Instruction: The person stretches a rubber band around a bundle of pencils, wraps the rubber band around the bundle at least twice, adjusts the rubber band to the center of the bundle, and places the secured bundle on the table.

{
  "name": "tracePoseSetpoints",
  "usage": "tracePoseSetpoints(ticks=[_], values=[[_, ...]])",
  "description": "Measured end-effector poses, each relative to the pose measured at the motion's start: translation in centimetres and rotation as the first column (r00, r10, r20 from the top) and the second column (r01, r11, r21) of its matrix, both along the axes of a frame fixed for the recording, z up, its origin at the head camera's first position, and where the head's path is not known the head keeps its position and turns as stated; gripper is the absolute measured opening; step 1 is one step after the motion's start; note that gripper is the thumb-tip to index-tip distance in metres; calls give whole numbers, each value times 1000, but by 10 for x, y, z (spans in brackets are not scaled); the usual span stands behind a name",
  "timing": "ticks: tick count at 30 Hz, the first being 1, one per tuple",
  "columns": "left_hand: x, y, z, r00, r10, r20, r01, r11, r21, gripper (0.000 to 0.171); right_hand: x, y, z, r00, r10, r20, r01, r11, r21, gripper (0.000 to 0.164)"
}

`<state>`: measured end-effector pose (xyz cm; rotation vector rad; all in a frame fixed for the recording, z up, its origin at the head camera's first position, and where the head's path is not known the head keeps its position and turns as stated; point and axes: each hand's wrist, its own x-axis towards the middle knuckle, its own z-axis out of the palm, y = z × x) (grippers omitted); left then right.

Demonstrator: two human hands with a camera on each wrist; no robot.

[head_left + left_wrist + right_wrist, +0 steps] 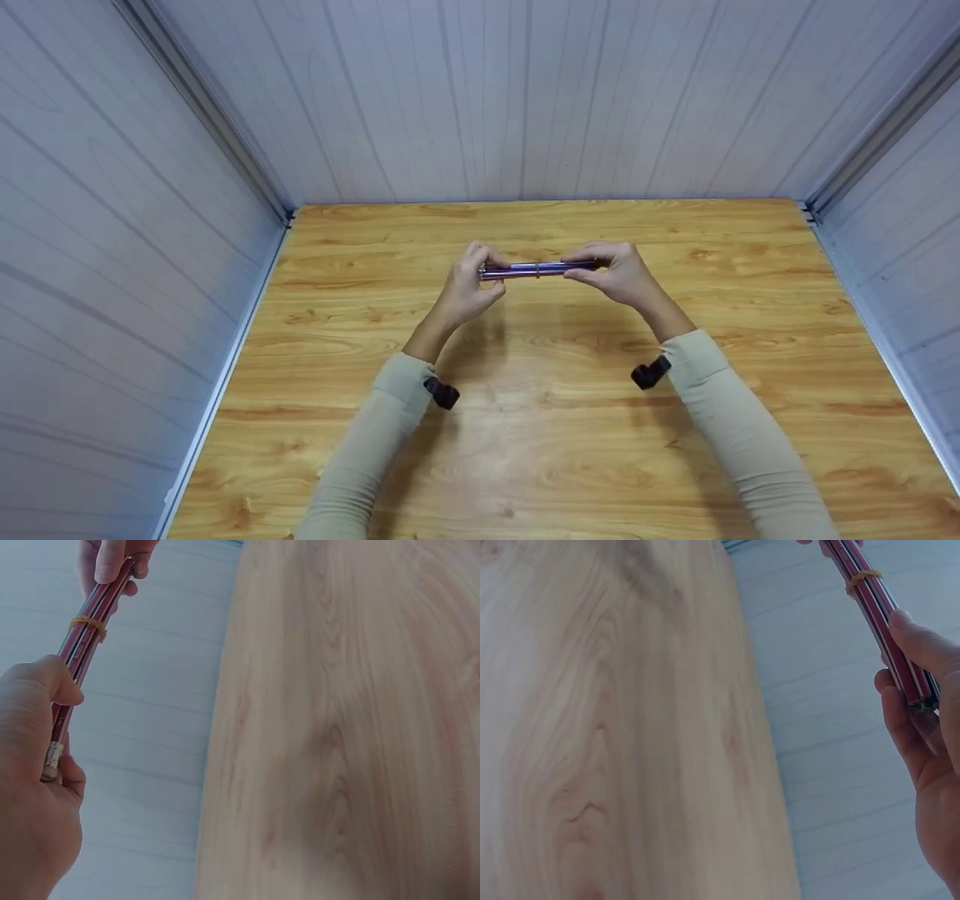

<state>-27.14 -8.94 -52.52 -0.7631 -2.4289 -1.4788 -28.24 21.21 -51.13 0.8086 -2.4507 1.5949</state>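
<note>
Both hands hold a bundle of pencils level above the wooden table, one hand at each end. In the wrist views the pencils look dark red with dark stripes, and a yellowish rubber band circles their middle. My left hand pinches the end with metal ferrules and erasers, thumb on one side and fingers on the other. The opposite end lies between the thumb and fingers of my right hand; the right wrist view shows its dark tips close to the palm.
The wood-grain table stretches beneath both arms. A pale panelled wall rises behind it, with further panels at left and right. Small black cameras sit at both cuffs.
</note>
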Motion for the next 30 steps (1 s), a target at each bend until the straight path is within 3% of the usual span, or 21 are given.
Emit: tracePoseSetpoints(ticks=[11,16,19,23,30], values=[[-3,-1,-30,990,1,141,15,993,-117,30,-5,4,-42,989,-56,135,46,996,76,26],[-7,-3,-47,991,-20,129,47,977,-206,34,-5,5,-54,985,-72,158,49,988,143,25],[-21,-7,-77,995,-43,87,62,972,-227,36,-5,6,-61,981,-79,176,47,983,175,25],[-39,-12,-115,995,-23,95,45,969,-242,35,-5,7,-70,975,-93,202,46,974,224,26],[-46,-13,-136,992,36,124,7,942,-335,31,-4,7,-79,969,-94,230,28,961,276,27]])
